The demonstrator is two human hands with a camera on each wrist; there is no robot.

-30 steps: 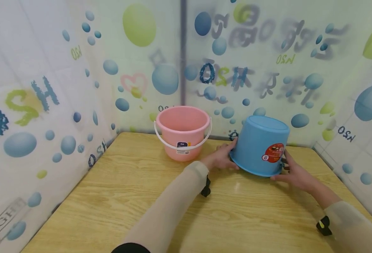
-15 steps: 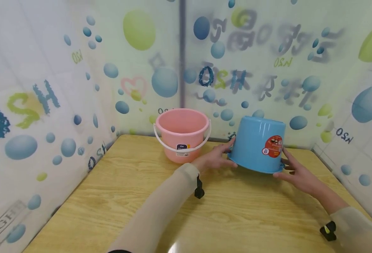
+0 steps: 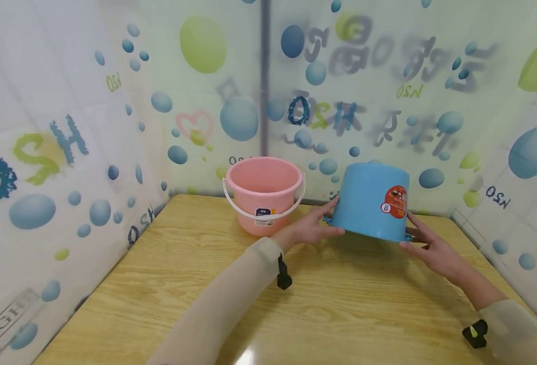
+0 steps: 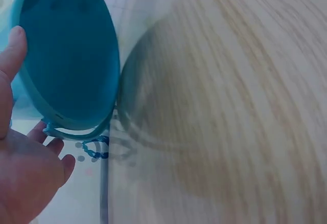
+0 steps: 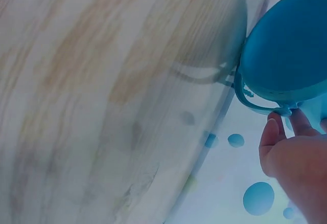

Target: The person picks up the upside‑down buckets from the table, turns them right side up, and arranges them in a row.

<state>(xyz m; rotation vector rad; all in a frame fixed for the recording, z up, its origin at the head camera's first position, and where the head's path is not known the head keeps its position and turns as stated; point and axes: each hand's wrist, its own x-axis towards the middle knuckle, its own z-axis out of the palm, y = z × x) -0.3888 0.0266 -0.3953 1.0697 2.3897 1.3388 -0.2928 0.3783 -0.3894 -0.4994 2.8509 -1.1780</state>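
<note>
A blue bucket [image 3: 368, 200] is upside down at the back right, tilted so that its near rim is raised and its mouth faces down towards me. My left hand [image 3: 311, 229] holds its left side at the rim, thumb along the front edge. On the other side my right hand [image 3: 438, 253] grips the rim near the handle joint. The left wrist view shows the bucket's hollow inside [image 4: 69, 55], with the handle [image 4: 76, 135] hanging by the far rim. In the right wrist view, thumb and fingers pinch the handle's joint [image 5: 286, 110].
An upright pink bucket [image 3: 245, 205] with a white handle [image 3: 268, 218] stands left of the blue one, close to my left forearm. The wooden table [image 3: 168, 284] meets patterned curtains [image 3: 236, 66] at the back and sides.
My hands have tipped the blue bucket further back: its near rim has risen and its upturned base no longer shows. The pink bucket has not moved.
</note>
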